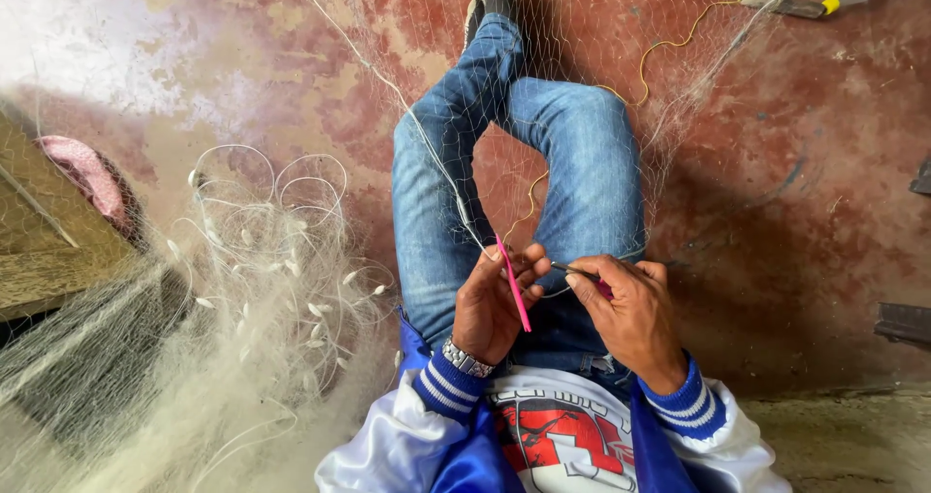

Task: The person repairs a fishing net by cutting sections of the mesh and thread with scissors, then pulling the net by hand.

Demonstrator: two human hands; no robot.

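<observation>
Over my lap I see my left hand pinching a thin pink plastic netting needle and fine white fishing net, my right hand gripping a small dark tool.

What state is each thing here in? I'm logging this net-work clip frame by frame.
left hand: closed on the pink needle and the net cord.
pink needle: held slanted.
right hand: pinching a thin dark tool.
fishing net: stretched over the crossed legs.
net heap: piled loose on the floor, with floats.
yellow cord: lying slack.
</observation>
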